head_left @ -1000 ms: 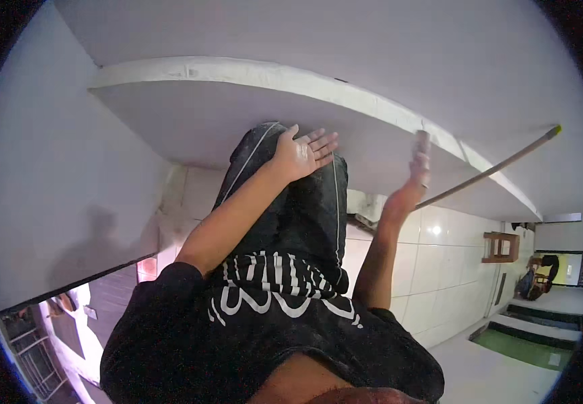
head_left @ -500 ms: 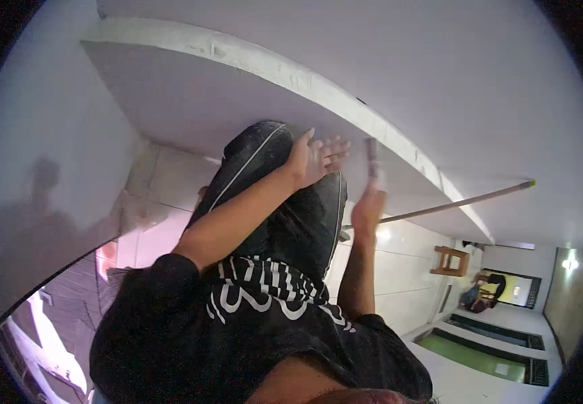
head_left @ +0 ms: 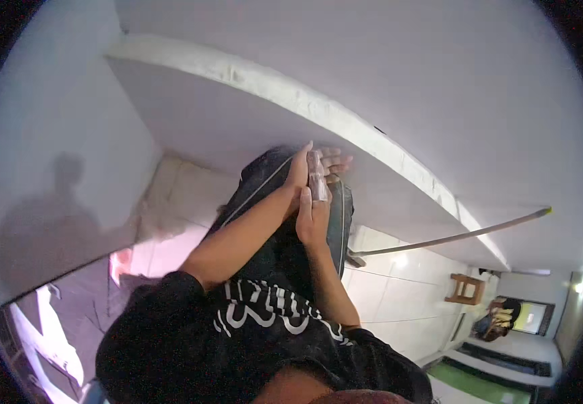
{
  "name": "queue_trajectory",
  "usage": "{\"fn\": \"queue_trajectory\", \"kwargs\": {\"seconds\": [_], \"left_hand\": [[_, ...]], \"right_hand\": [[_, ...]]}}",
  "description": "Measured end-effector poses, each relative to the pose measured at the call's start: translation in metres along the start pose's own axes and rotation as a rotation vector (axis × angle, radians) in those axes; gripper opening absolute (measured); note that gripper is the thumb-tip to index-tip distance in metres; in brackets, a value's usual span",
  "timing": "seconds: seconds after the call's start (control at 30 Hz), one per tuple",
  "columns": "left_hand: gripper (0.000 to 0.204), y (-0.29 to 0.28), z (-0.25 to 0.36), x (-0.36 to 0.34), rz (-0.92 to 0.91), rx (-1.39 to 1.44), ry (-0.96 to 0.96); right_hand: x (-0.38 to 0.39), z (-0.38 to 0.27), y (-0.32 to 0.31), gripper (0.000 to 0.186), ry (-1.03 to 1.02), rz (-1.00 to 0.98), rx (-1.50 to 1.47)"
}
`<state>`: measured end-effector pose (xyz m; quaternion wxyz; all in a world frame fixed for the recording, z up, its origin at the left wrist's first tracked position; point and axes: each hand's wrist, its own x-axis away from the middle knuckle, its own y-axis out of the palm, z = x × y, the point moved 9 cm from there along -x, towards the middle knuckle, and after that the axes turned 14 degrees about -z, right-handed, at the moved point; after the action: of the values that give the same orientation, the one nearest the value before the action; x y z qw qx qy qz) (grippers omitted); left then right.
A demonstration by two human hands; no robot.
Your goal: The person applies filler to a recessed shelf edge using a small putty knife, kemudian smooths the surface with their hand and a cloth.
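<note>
Over my lap, my left hand (head_left: 298,172) is open, palm up, with the fingers stretched out toward the wall. My right hand (head_left: 313,219) is closed on a small oblong block (head_left: 316,176), reddish-brown at the top and paler at the lower end. The block lies against my left palm and fingers; its exact kind is not clear. My dark trousers (head_left: 268,192) look dusty below the hands. In front, a long white ledge (head_left: 271,87) runs across the pale grey wall (head_left: 345,54).
A long pole (head_left: 453,238) with a yellow-green tip leans across the ledge at right. Beyond it, a wooden stool (head_left: 465,288) stands on the white tiled floor (head_left: 392,276). Another person (head_left: 497,320) is farther off at right. A side wall (head_left: 55,148) rises at left.
My right hand has swung left with the block, from apart at the right to against my left palm. My left hand stays open. The view has shifted slightly.
</note>
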<state>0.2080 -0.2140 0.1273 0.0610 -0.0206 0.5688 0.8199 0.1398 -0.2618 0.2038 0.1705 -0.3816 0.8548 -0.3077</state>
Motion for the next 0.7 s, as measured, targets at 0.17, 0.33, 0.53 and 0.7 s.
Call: {"fn": "queue_trajectory", "kwargs": {"seconds": [0.17, 0.33, 0.53, 0.7], "left_hand": [[0.065, -0.011, 0.013, -0.006, 0.016, -0.048, 0.025], [0.044, 0.011, 0.024, 0.011, 0.073, -1.221, 0.222], [0.045, 0.023, 0.007, 0.007, 0.076, -1.271, -0.362], [0.028, 0.045, 0.029, 0.007, 0.075, -1.275, 0.046]], "right_hand": [[-0.004, 0.032, 0.01, 0.049, 0.112, 0.061, -0.208], [0.001, 0.092, -0.03, 0.034, -0.02, 0.583, -0.995], [0.008, 0.136, -0.038, 0.033, 0.112, 0.507, -1.206], [0.004, 0.133, -0.041, 0.03, 0.053, 0.517, -1.195]]}}
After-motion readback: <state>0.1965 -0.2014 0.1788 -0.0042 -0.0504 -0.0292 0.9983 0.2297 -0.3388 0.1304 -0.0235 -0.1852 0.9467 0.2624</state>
